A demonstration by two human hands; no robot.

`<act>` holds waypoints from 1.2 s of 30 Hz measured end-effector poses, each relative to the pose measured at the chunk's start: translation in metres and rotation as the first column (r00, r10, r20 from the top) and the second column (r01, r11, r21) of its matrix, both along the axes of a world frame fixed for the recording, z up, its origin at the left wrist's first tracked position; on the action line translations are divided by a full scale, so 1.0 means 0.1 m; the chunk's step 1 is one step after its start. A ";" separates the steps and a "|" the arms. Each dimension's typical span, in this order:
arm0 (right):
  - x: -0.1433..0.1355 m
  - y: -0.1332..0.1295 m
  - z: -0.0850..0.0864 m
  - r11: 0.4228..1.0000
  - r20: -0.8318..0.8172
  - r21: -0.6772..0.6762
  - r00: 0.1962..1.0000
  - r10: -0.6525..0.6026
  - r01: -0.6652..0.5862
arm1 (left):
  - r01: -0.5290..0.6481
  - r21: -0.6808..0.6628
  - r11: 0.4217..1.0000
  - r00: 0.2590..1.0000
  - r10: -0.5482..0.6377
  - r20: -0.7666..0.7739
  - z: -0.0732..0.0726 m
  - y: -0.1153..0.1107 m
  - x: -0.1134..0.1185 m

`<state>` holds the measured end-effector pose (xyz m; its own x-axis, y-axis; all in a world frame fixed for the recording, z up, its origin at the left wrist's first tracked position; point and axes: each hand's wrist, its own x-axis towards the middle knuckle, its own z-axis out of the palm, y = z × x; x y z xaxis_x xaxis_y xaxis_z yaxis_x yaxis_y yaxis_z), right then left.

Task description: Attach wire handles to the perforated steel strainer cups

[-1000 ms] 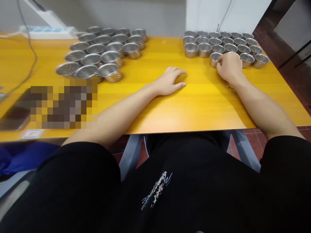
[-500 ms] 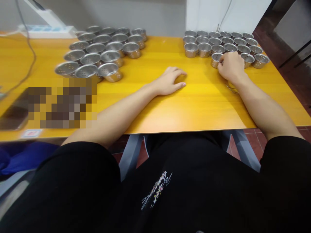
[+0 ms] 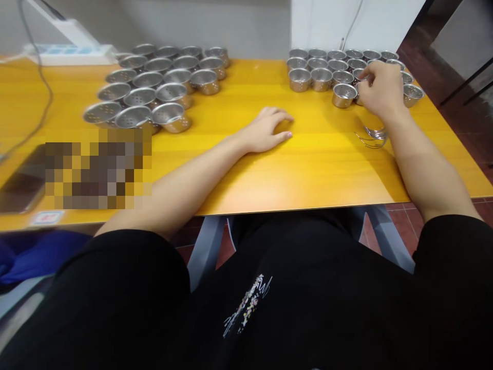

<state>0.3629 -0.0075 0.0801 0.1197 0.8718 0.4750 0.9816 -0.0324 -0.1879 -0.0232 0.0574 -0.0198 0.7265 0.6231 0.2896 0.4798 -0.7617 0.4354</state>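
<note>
My left hand [image 3: 267, 129] lies on the table, palm down, with fingers loosely bent and thumb apart, holding nothing. Over the front rows of the right-hand group of perforated metal cups [image 3: 344, 95] is my right hand [image 3: 381, 88]. Its index finger and thumb are curled toward each other. Anything between them is hidden or too small to name, and the hand covers some cups. Several thin curved metal wires [image 3: 374, 134] lie on the table beside my right wrist.
A second group of perforated metal cups [image 3: 171, 117] stands in rows at the left. Behind it are a white power strip [image 3: 73, 54] and a hanging cable [image 3: 48, 92]. A dark phone [image 3: 23, 182] lies near the left front edge, beside a pixelated patch. A wall closes off the back.
My right hand has moved away from a front cup, up and to the right, uncovering that cup and more of the wires. My left hand stays in place; the view shifts slightly.
</note>
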 end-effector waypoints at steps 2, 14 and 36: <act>0.15 0.07 0.00 0.995 0.012 0.094 0.999 -0.032 0.031 | -0.002 0.002 1.000 1.000 0.002 -0.010 0.02 -0.03 0.00; 0.91 0.28 -0.39 0.980 -0.018 0.015 0.980 0.198 -0.198 | 0.001 -0.004 1.000 0.999 -0.001 -0.040 0.08 -0.09 -0.01; 0.73 0.22 -0.33 0.979 0.019 -0.182 0.995 0.101 -0.095 | 0.015 -0.003 1.000 0.999 -0.015 -0.038 0.09 -0.09 -0.01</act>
<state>0.4357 0.0146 0.0473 0.0183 0.9504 0.3106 0.9866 0.0333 -0.1600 -0.0243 0.0482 -0.0106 0.7466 0.6125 0.2597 0.4844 -0.7680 0.4189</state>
